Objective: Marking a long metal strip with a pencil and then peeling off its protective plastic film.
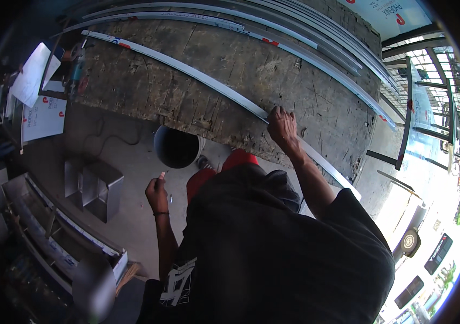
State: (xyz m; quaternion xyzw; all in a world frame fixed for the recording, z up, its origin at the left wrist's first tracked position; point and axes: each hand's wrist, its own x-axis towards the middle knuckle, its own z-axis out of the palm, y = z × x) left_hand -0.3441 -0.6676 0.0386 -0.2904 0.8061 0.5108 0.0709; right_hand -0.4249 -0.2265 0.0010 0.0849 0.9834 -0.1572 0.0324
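Observation:
A long, narrow silvery metal strip (187, 69) lies slantwise across the worn wooden workbench (138, 81) in front of me, its right end reaching past my right forearm. My right hand (283, 128) is closed on this strip near the bench's front edge, fingers curled down; exactly what the fingertips do is hidden. Held low to the left, away from the bench, my left hand (157, 194) pinches a small pale piece (162, 175) between thumb and fingers. Its kind is too small to tell.
More long metal profiles (316, 54) lie along the bench's far side. A bucket (158, 144) with a dark inside stands under the front edge. Left on the floor are an open metal box frame (106, 191) and a long metal frame (73, 227). A sheet-topped frame (427, 113) stands right.

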